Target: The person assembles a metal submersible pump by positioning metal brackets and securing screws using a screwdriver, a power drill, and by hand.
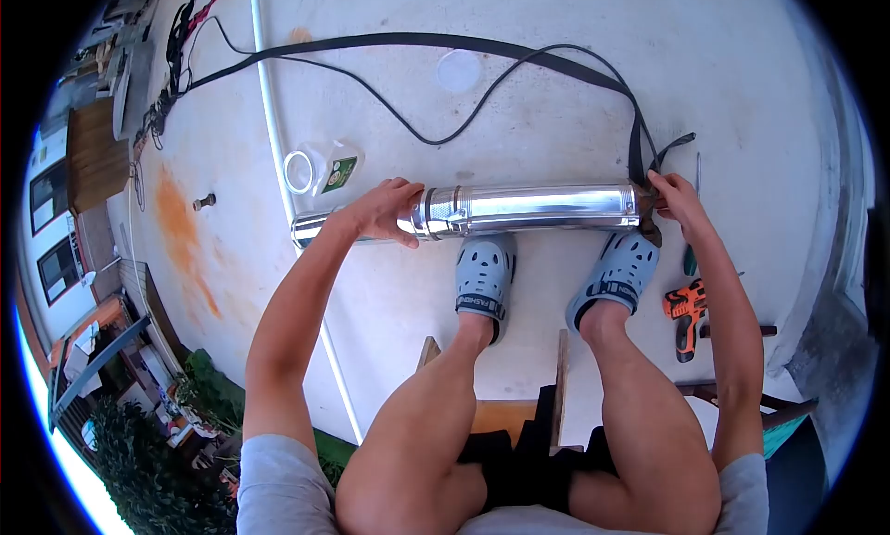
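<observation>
A shiny steel submersible pump [547, 209] lies crosswise on the concrete in front of my feet. My left hand [394, 210] wraps over its left part, beside a ring of perforated metal and a clamp. At the other end, the fingers of my right hand [677, 201] close around the dark brown end piece [651, 222]; the fingertips are partly hidden there. A flat black cable [399, 40] runs from that end up and away to the left. A thinner black cord [417, 138] curves beside it.
A clear plastic jar [324, 167] lies behind the pump, near a long white pipe [267, 118]. A white disc [459, 70] is farther back. To my right lie an orange drill [684, 317] and a screwdriver [699, 171]. My clogs [484, 273] are close to the pump.
</observation>
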`<state>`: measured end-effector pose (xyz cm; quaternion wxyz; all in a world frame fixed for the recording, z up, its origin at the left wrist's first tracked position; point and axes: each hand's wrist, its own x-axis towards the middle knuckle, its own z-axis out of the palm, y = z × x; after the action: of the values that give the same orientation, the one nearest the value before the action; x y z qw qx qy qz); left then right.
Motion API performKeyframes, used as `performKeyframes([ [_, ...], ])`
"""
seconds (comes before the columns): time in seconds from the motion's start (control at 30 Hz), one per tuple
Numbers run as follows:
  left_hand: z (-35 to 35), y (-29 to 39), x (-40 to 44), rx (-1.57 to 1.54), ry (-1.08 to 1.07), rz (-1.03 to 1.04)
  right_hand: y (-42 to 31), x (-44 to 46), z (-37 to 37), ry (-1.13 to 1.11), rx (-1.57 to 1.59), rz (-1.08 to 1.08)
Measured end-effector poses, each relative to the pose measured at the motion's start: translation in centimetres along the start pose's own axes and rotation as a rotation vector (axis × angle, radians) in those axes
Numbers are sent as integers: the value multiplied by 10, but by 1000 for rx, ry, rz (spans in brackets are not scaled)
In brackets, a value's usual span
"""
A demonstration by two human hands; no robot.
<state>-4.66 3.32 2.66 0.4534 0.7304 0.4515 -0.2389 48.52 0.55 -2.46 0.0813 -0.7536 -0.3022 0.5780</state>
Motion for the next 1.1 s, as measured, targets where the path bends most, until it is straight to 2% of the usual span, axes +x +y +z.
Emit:
performKeyframes([
  [0.17,6,-2,31,-210,-82,30,-15,-6,15,47,-28,42],
  [0.43,36,3,19,-44,143,44,-2,11,26,14,5,29],
  [0.57,45,10,11,10,312,7,6,12,32,104,82,-18],
  [0.63,55,16,7,33,351,-7,17,19,32,197,54,-230],
  [0.73,75,22,2,84,670,9,-9,8,40,279,156,-307],
  [0.77,80,25,2,88,674,5,-12,12,39,276,158,-313],
  [0.87,95,33,0,144,978,19,-24,23,37,294,128,-482],
  [1.1,131,40,7,199,1117,-81,-18,25,37,267,255,-476],
])
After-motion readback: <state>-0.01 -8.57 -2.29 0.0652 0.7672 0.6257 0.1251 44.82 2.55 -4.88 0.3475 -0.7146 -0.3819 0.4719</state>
